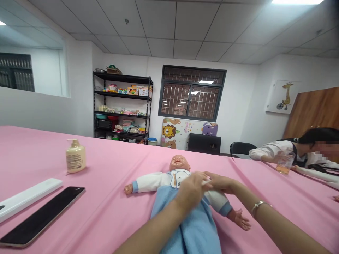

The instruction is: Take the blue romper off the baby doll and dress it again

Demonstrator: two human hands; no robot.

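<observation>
A baby doll (179, 161) in a white top and blue fleece trousers (169, 201) lies on its back, head away from me and arms spread. Over its shoulder on the right, my left hand (191, 188) is closed, slightly blurred, pinching a small white piece that looks like part of the doll's clothes (215, 201). My right hand (219, 183), with a silver bangle on the wrist, meets it from the right. Its fingers are bent in against the same spot and partly hidden, so what they grip is unclear.
A pink cloth (111, 211) covers the table. To the left are a cream pump bottle (76, 157), a white long device (29, 199) and a dark phone (43, 215). At right a person (272, 150) leans by a cup of amber liquid (284, 164). Shelves (123, 95) stand behind.
</observation>
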